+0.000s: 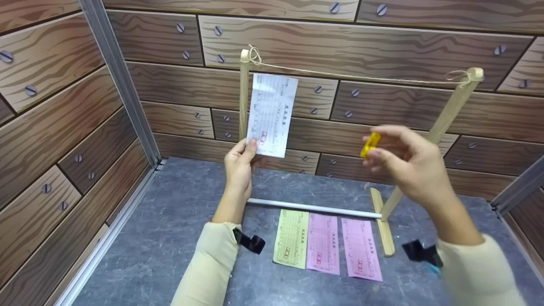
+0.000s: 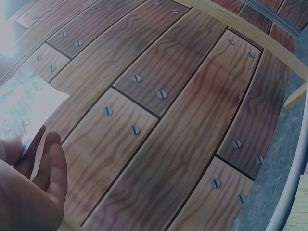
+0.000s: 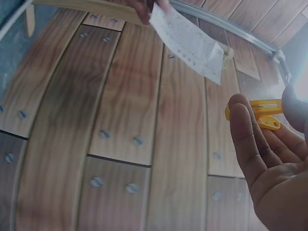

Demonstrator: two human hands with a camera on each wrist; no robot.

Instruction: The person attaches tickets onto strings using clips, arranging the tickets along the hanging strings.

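Head view, slip (image 1: 274, 114) left-held, clip (image 1: 370, 145) right-held

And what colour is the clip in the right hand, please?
The clip is yellow; the right wrist view shows it best.

No words or numbers can be made out. The white slip (image 1: 272, 115) carries fine print, a row of bolder characters (image 1: 285, 114) along one long side and a red boxed mark (image 1: 263, 138) near its lower end, all too small or blurred. The green slip (image 1: 291, 239), the pink slip (image 1: 323, 243) beside it and the other pink slip (image 1: 361, 250) bear similar printing, equally unreadable.
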